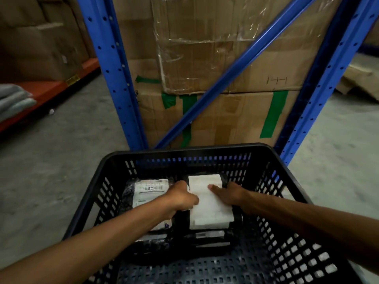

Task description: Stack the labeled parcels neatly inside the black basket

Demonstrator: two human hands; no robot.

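The black basket [106,167] with slotted walls fills the lower middle of the view. Inside it a black parcel with a white label [207,210] lies on the right of the floor, on top of other dark parcels. My left hand [180,196] grips its left edge with the fingers curled. My right hand [227,196] holds its right edge, thumb lying on the label. Beside it on the left lies a second labeled parcel [147,191], its barcode label facing up and partly hidden under my left forearm.
Blue shelving posts [114,78] and a diagonal brace stand just beyond the basket, with taped cardboard boxes [215,111] stacked behind them. An orange shelf [47,91] with grey cloth runs along the left. Grey concrete floor surrounds the basket.
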